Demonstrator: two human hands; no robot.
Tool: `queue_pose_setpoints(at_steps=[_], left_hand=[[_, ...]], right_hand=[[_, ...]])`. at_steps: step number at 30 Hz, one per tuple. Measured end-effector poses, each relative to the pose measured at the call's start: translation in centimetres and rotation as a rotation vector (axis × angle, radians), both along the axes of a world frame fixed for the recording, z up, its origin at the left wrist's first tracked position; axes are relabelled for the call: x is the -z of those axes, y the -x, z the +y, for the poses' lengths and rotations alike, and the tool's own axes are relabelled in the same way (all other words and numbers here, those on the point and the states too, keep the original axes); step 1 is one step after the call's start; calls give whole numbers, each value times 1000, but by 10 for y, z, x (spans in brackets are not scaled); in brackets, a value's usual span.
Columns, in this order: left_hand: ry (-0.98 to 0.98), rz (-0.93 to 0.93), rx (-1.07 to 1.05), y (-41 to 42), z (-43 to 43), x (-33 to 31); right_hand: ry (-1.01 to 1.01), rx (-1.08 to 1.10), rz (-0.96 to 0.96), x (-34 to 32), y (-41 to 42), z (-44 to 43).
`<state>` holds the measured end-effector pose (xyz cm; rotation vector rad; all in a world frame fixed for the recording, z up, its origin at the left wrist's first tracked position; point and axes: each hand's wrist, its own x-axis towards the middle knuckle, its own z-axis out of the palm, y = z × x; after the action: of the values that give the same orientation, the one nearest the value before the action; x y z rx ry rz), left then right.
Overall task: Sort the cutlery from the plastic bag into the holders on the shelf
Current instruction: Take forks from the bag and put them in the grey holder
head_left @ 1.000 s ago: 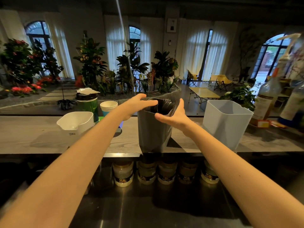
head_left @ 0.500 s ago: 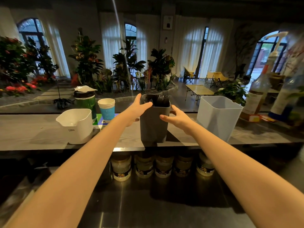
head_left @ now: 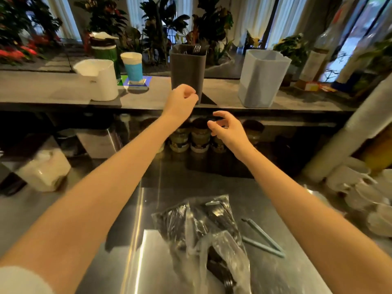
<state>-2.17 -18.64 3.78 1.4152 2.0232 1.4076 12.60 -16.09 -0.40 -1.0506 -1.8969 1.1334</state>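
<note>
Both empty: left hand [head_left: 180, 101] curled, right hand [head_left: 228, 129] relaxed, near dark holder [head_left: 188, 66].

A café service bar: steel counter [head_left: 148, 262], stacked white cups [head_left: 360, 187], syrup bottle [head_left: 314, 60], jars [head_left: 199, 139], indoor plants [head_left: 161, 22] beyond.

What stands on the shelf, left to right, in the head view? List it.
White plastic holder, blue paper cup, dark grey square holder with forks, pale grey square holder, labelled bottle.

Dim indoor light comes from the pale curtained windows [head_left: 250, 20] behind, glare streaks the steel bench [head_left: 135, 240], and motion blur and wide-angle bending smear the edges.
</note>
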Motion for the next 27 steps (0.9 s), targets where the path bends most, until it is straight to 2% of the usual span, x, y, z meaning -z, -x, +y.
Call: queue_pose_setpoints(at_steps=[3,5,7,10,12,15,17,19,21,24,27], left_hand=[[34,-97,149,-42,-56,31],[128,-250,246,-74,-101,56],[417,-327,351,-103,-140,81],[958,-293,446,-139,-176,128],[1101,-266,405,-157,-182,157],[1087,-90,305,-175,-184,189],[1054,-55,236,-181,-186,208],[1018,45,210,-190,-188,223],[1031,30,167,-199,-188,237],[1104,83,183,-217,-193,253],[1165,92,160,-228,-197,275]], right_hand=[[38,14,87,34,-37,-40],[110,37,107,63,-64,-67],[145,59,53,95,-89,-90],[242,21,-140,142,-117,-115],[330,-51,-325,167,-133,-124],[335,-210,-582,189,-151,-134],[311,-227,-642,199,-159,-143],[258,-161,-608,206,-165,-147],[223,-155,-579,210,-167,-146],[164,-192,-654,214,-167,-144],[219,-101,-472,216,-169,-143]])
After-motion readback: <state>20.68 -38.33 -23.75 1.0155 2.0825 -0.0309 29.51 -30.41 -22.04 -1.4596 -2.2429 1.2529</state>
